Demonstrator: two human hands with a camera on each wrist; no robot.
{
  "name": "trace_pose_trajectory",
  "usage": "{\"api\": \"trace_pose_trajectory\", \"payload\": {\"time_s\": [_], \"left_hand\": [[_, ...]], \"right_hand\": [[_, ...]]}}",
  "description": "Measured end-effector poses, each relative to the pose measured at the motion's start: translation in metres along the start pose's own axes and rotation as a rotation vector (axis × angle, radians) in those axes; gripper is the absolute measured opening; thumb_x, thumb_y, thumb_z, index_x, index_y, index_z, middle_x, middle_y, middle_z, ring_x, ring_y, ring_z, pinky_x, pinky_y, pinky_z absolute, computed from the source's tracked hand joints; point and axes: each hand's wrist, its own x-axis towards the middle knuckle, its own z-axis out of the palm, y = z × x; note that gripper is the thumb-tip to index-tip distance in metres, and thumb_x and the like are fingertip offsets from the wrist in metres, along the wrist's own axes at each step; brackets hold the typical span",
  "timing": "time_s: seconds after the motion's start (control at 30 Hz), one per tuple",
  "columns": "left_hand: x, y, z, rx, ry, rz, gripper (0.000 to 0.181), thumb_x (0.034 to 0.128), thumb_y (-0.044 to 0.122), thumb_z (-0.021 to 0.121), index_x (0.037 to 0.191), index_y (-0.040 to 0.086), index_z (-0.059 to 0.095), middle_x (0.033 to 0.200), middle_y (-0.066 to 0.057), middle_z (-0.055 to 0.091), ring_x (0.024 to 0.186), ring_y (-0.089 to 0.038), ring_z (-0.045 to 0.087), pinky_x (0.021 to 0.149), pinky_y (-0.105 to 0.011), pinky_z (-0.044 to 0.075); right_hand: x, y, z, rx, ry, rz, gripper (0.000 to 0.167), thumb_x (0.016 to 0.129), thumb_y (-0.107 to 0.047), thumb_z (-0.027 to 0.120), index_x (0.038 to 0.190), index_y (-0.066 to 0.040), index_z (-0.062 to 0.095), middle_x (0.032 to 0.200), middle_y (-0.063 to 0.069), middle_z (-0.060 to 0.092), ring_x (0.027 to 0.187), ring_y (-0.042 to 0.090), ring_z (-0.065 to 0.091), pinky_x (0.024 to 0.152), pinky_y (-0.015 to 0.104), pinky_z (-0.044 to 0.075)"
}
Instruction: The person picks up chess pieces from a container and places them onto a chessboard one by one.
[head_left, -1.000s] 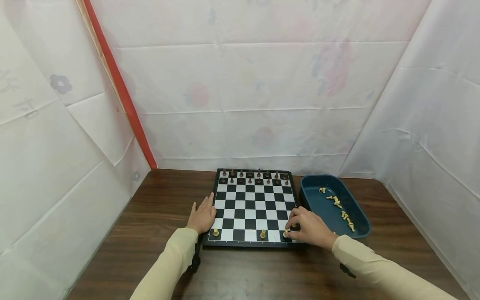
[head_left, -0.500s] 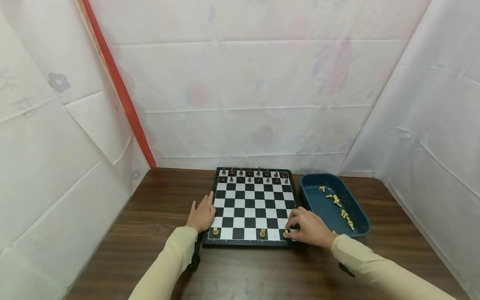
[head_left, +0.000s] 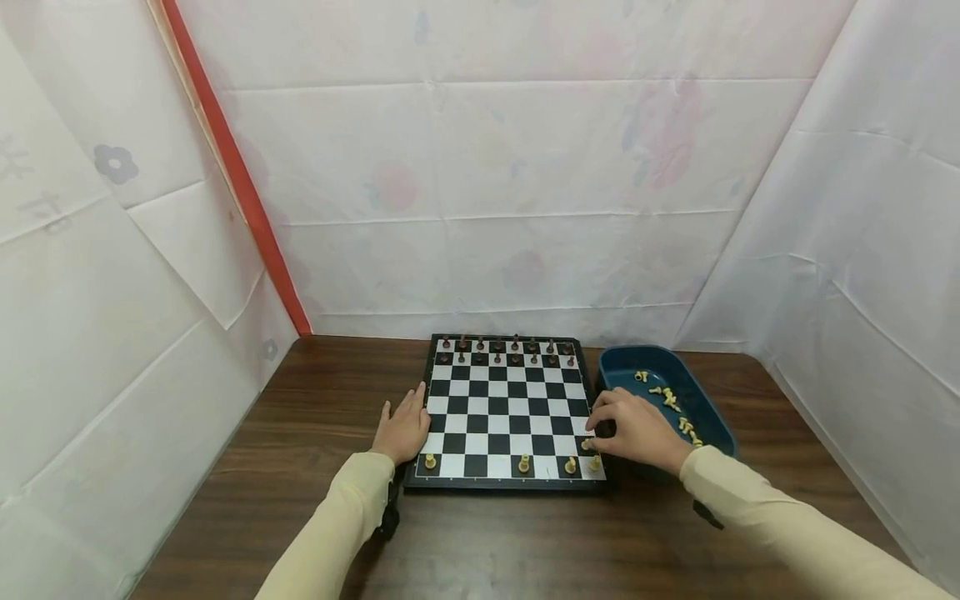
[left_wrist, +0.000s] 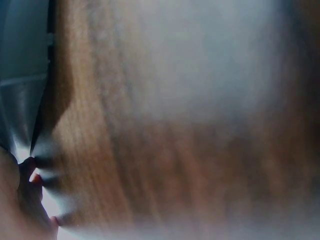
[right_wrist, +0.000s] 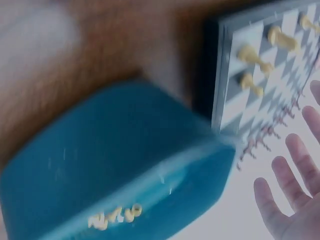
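Four pale pieces (head_left: pixel 524 463): upright on the near row of the chessboard (head_left: pixel 487 484): left corner, right of middle, two at the right end.
Fifth pale piece (head_left: pixel 587 444): just far of the right corner piece, beside the right thumb; I cannot tell whether they touch.
Left hand (head_left: pixel 402 429): fingers spread along the board's left edge, probably to steady it; the left wrist view is mostly blur, so the contact is perhaps lighter than it seems.
Right hand (head_left: pixel 637 427): wide, thumb apart from fingers, gripping nothing visible; its sleeve (head_left: pixel 735 492) covers the near end of the tray.
Blue tray (right_wrist: pixel 115 125): just right of the board, presumably for a short reach; loose pieces (head_left: pixel 670 400) lie tumbled inside, some possibly hidden.
Dark red pieces (head_left: pixel 515 342): two far rows, too small to identify.
White sheet (head_left: pixel 480 167): beyond the table, cut off above.
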Motion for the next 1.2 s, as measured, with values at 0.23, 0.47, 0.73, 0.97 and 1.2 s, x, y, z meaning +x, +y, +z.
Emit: {"api": "trace_pose_trajectory", "payload": {"time_s": [0.23, 0.47, 0.73, 0.97, 1.2], "left_hand": [[0.002, -0.003, 0.001, -0.009, -0.005, -0.006, 0.055, 0.101, 0.021, 0.027, 0.151, 0.001, 0.02, 0.151, -0.018, 0.032, 0.14, -0.031, 0.025, 0.111, -0.059, 0.005], [0.002, -0.004, -0.001, -0.01, -0.015, -0.008, 0.055, 0.1012, 0.021, 0.027, 0.151, 0.0, 0.019, 0.151, -0.019, 0.031, 0.14, -0.032, 0.024, 0.111, -0.06, 0.004], [0.002, 0.001, -0.001, -0.009, -0.015, -0.008, 0.055, 0.1011, 0.02, 0.027, 0.151, -0.001, 0.019, 0.151, -0.019, 0.031, 0.14, -0.033, 0.025, 0.111, -0.061, 0.005], [0.004, -0.002, 0.001, -0.01, -0.013, -0.007, 0.055, 0.1012, 0.02, 0.027, 0.151, 0.0, 0.018, 0.151, -0.019, 0.032, 0.14, -0.032, 0.025, 0.111, -0.06, 0.005], [0.004, -0.003, 0.001, -0.007, -0.016, -0.004, 0.055, 0.1013, 0.02, 0.028, 0.151, 0.0, 0.019, 0.15, -0.019, 0.032, 0.14, -0.032, 0.025, 0.111, -0.061, 0.005]], "right_hand": [[0.003, 0.027, -0.02, -0.051, 0.058, -0.001, 0.013, 0.073, -0.029, 0.082, 0.082, -0.022, 0.075, 0.091, -0.004, 0.06, 0.084, 0.017, 0.054, 0.068, 0.037, 0.049], [0.004, 0.054, -0.029, -0.06, 0.081, 0.025, 0.014, 0.075, -0.023, 0.081, 0.087, -0.017, 0.075, 0.092, 0.0, 0.061, 0.086, 0.022, 0.054, 0.064, 0.036, 0.049], [0.006, 0.075, -0.032, -0.097, 0.049, 0.052, 0.016, 0.076, -0.022, 0.08, 0.089, -0.013, 0.075, 0.091, 0.004, 0.06, 0.079, 0.022, 0.054, 0.057, 0.033, 0.047], [0.013, 0.095, -0.029, -0.135, 0.015, 0.092, 0.017, 0.077, -0.019, 0.079, 0.092, -0.012, 0.076, 0.089, 0.006, 0.061, 0.072, 0.021, 0.053, 0.053, 0.032, 0.045], [0.019, 0.114, -0.024, -0.173, -0.005, 0.114, 0.014, 0.077, -0.018, 0.078, 0.089, -0.011, 0.076, 0.087, 0.007, 0.061, 0.072, 0.022, 0.053, 0.055, 0.036, 0.047]]}}
